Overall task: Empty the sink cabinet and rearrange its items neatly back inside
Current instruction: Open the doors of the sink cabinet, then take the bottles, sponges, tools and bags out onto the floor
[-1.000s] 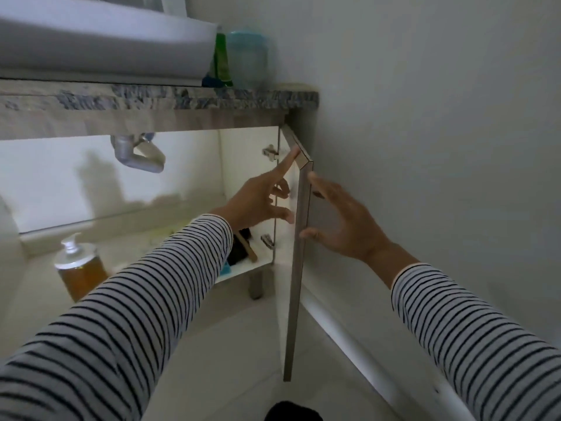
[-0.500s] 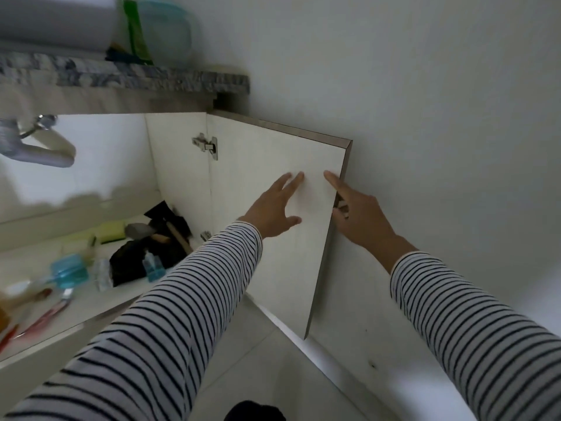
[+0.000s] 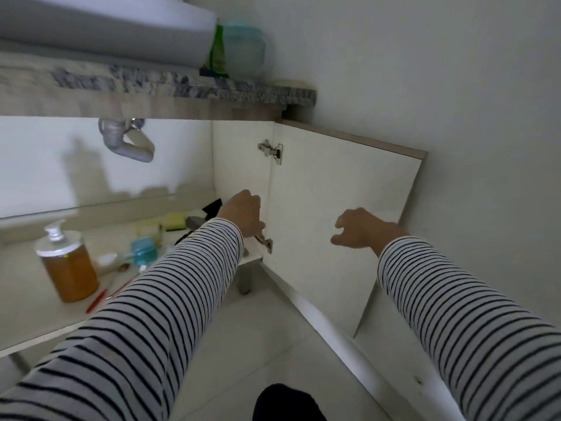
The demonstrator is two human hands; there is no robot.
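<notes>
No writing can be read on anything here. A clear plastic pump bottle (image 3: 67,262) filled with amber liquid stands upright at the left of the open white sink cabinet's shelf (image 3: 24,302), with a small blue-capped container (image 3: 144,250), a yellow sponge (image 3: 174,221) and red pens (image 3: 103,296) lying further along it. The left hand (image 3: 243,215) reaches in beside the lower hinge (image 3: 264,240), fingers curled and hidden, so its grip cannot be told; the right hand (image 3: 361,229) hangs loosely curled, holding nothing, before the swung-open white door (image 3: 340,189).

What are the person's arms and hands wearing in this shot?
Both arms are covered by long sleeves in pale grey-white fabric with thin dark horizontal stripes, ending at the wrists. The left hand and right hand are bare: no gloves, rings, watch or bracelet show.
</notes>
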